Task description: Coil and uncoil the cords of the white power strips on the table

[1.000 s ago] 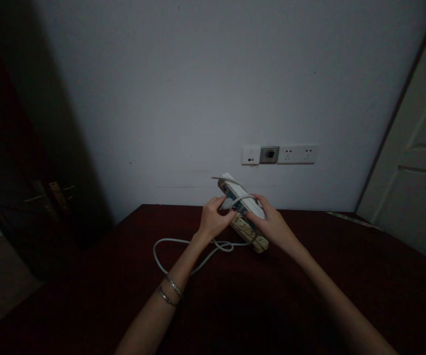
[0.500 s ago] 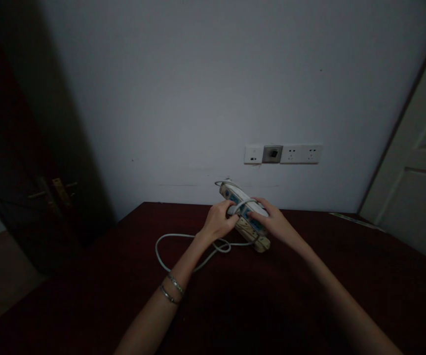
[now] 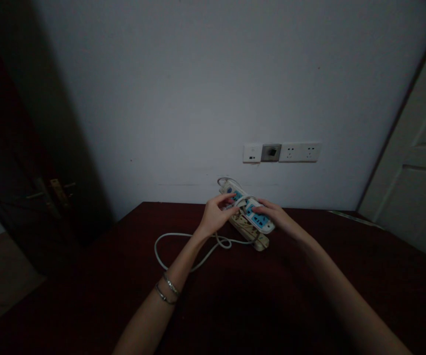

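Note:
A white power strip [image 3: 254,217] with blue sockets lies on top of a yellowed beige power strip [image 3: 250,233] on the dark red table [image 3: 309,286]. My right hand [image 3: 277,217] rests on the white strip's near end with its fingers laid over it. My left hand [image 3: 214,217], with bracelets at the wrist, pinches the white cord [image 3: 183,241] where it loops over the strip. The cord trails in a loose loop to the left on the table.
A row of wall sockets [image 3: 281,153] sits on the grey wall just above the table's far edge. A dark door with a brass handle [image 3: 55,192] stands at the left. A white door [image 3: 416,167] is at the right.
The white strip has tipped down from a raised tilt to lie flatter, with its blue sockets facing up. My left hand has shifted slightly up along the cord.

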A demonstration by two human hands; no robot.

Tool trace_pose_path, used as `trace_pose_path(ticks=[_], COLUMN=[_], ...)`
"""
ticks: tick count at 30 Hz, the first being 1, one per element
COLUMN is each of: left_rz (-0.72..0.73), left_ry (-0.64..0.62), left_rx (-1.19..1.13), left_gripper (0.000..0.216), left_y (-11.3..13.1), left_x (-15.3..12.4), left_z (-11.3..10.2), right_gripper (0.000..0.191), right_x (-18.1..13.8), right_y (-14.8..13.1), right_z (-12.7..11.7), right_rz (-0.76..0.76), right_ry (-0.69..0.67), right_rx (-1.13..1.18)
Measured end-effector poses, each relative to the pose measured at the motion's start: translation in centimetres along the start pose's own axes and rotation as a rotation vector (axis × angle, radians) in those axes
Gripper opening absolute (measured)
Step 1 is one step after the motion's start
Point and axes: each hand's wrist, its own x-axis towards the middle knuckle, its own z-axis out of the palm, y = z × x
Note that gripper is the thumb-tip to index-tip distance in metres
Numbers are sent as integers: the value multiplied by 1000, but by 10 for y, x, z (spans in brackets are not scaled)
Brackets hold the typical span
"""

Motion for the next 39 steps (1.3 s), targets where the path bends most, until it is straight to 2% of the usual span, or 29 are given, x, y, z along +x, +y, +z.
trace_pose_path(ticks=[4,8,11,13,19,24,28,30,34,36,39], left_rz=[-112,5,173,249,281,302,406,404,399,486,628], left_ry=[-90,-74,-103,-141,-153,-118,-28,48,345,521,687], left_rx=[-232,-109,91,171,308,362,414,371,161,45,-105], left_gripper=[48,51,33,30,43,35,35,36,37,36,37], left_y=[5,9,9,8,1,2,13,21,50,74,115], left_x=[0,-3,-3,-4,-4,-4,-7,-9,-2,11,43], left_z=[-1,-1,-2,-2,1,-2,-6,-6,-12,-27,-70], right_gripper=[37,35,31,27,24,32,30,30,34,32,29], right_x=[-9,-11,-10,-9,-10,-13,-12,-11,-7,-4,1], right_y=[-5,-3,0,1,1,-2,-3,-2,6,12,20], right_z=[4,5,7,8,9,8,3,1,0,-1,-8], right_rz=[43,140,221,247,198,169,155,130,92,98,132], right_ry=[-162,-307,-302,-285,-303,-322,-298,-311,-300,-249,-199], right_rx=[197,330,388,394,343,283,246,222,123,90,115])
